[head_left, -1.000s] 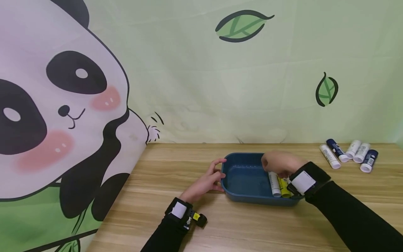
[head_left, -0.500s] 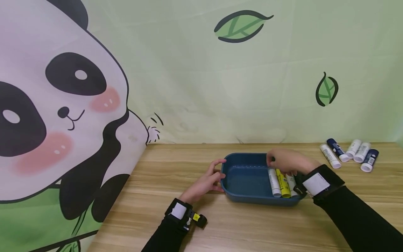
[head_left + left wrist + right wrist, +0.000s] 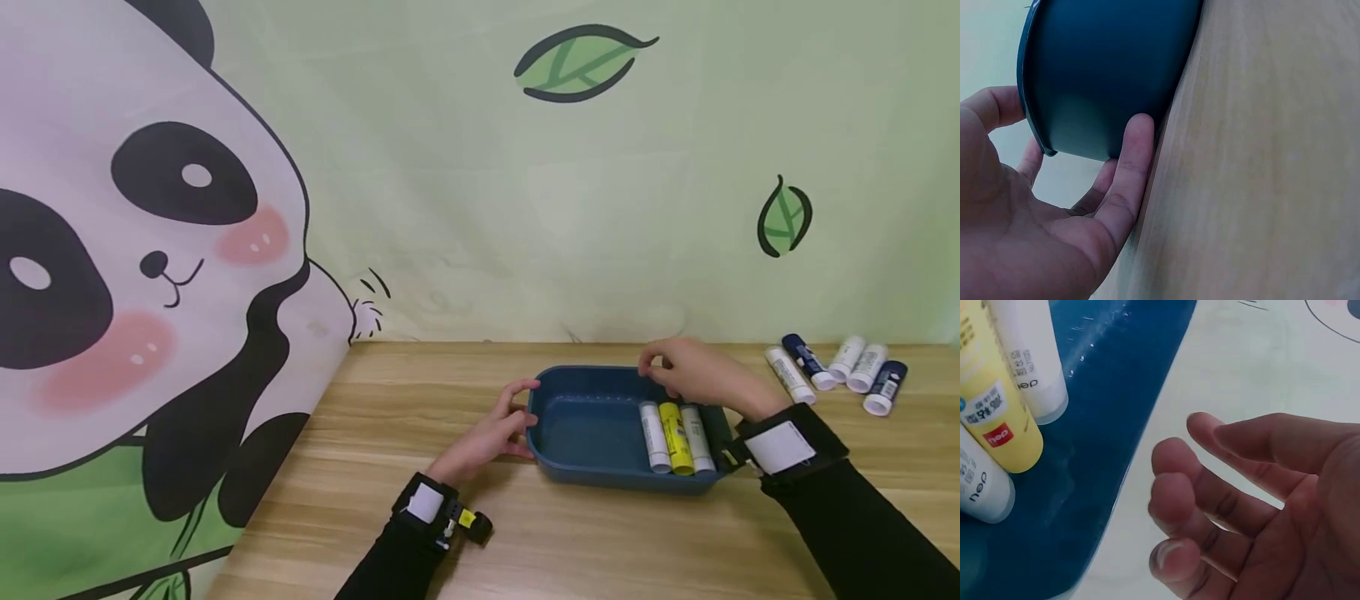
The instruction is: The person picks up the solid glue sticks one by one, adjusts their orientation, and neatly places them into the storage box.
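The blue plastic box stands on the wooden table, and at its left end my left hand holds it by the rim and outer wall. In the left wrist view, one finger of the left hand lies along the outside wall and another meets the rim. Three glue sticks lie side by side at the box's right: a white one, a yellow one and another white one. My right hand hovers over the back right rim, its fingers loosely bent and holding nothing.
Several more glue sticks lie on the table at the back right, among them a white one and a dark blue one. Behind the table hangs a green cloth printed with a panda.
My right hand has lifted off the glue sticks in the box and moved right and back, uncovering the rightmost white one. The left hand and box stay put.
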Motion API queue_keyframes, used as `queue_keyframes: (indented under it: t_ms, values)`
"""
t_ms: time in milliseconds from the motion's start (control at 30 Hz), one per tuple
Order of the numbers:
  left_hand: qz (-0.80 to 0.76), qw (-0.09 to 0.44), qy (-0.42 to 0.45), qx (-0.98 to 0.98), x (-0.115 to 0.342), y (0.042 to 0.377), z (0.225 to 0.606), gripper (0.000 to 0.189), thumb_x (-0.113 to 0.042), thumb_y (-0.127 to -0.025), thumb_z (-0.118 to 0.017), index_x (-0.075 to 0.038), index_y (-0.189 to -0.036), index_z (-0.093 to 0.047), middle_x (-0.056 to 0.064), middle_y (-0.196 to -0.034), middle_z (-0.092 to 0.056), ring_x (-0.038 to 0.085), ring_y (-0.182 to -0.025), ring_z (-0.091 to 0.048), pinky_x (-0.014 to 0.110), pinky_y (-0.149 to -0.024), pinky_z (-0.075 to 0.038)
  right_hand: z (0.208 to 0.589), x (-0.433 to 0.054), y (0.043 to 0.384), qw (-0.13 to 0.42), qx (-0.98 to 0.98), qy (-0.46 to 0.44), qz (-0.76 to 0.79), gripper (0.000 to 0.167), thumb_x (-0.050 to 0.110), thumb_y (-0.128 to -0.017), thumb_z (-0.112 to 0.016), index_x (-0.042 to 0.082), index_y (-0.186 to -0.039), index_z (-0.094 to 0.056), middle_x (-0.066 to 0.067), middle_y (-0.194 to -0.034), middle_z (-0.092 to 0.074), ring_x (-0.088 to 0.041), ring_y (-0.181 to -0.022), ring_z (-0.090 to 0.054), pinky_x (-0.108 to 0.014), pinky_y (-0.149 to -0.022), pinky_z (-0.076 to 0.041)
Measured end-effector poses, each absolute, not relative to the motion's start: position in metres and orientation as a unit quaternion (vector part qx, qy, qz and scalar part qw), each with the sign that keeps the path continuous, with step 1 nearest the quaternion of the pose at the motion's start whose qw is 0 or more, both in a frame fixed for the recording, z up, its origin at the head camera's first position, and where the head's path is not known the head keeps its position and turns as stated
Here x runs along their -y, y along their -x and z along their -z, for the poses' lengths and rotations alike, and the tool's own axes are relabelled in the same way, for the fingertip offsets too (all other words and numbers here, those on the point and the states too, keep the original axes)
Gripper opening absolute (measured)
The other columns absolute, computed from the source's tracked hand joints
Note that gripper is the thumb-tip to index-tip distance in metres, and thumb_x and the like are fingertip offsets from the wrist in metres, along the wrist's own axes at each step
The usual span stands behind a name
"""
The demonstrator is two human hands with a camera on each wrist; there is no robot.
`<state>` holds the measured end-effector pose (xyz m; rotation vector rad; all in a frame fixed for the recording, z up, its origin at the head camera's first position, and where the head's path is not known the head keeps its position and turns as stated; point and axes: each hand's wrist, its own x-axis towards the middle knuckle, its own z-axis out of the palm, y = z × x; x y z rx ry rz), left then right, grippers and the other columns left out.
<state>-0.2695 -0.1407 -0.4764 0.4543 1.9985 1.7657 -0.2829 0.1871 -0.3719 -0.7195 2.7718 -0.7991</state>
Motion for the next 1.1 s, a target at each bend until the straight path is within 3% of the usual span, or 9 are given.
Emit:
queue_keyframes:
  t_ms: [567, 1100]
  values:
    - [-0.637, 0.221, -0.162, -0.72, 0.139, 0.265, 0.482, 0.057, -0.018, -0.105, -0.046, -0.027, -0.158, -0.029, 0.022, -0.135, -0.044, 0.024, -0.102, -0.059, 0.038, -0.084, -0.061, 0.382, -0.206, 0.264, 0.012, -0.929, 0.217, 0.299, 0.02, 0.006, -0.105, -0.053, 0.0, -0.117, -0.067, -0.006, -0.085, -0.064, -0.022, -0.074, -0.06, -0.034, -0.06, -0.046]
    - [-0.637, 0.217, -0.169, -0.721, 0.14, 0.27, 0.477, 0.057, -0.017, -0.105, -0.045, -0.027, -0.159, -0.027, 0.023, -0.138, -0.042, 0.025, -0.104, -0.059, 0.042, -0.088, -0.06, 0.361, -0.247, 0.275, 0.0, -0.94, 0.173, 0.295, 0.023, 0.011, -0.108, -0.049, -0.001, -0.122, -0.064, -0.006, -0.079, -0.06, -0.022, -0.07, -0.055, -0.033, -0.054, -0.041]
